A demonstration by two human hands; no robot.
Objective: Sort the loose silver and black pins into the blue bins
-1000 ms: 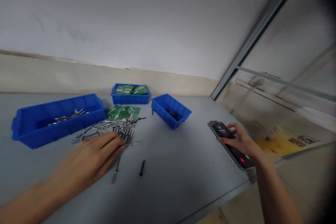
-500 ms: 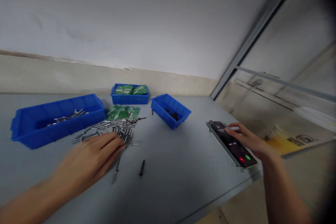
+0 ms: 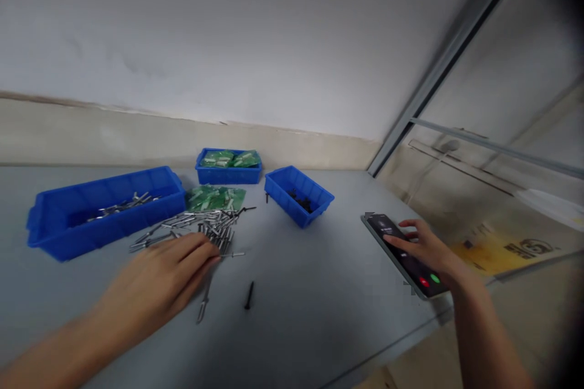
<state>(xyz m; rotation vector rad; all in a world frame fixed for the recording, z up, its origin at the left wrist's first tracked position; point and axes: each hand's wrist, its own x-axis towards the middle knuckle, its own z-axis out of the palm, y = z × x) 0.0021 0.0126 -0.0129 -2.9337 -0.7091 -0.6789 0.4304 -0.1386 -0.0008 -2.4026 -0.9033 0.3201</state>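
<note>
My left hand lies low at the near edge of a loose pile of silver blind rivets. Its fingers are together, and one thin rivet pokes out from the fingertips. Another long rivet lies below the hand, and a black screw lies to its right. On the right, my right hand hovers over a smartphone with fingers apart, the index fingertip at the screen. Red and green call buttons glow on the phone.
A long blue bin with rivets stands left. Behind, another blue bin holds green packets, with a green packet before it. A third blue bin holds dark screws. The grey table's edge runs along the right.
My right index finger has shifted left and down across the phone screen. My left hand stays at the rivet pile. The whole view has shifted slightly.
</note>
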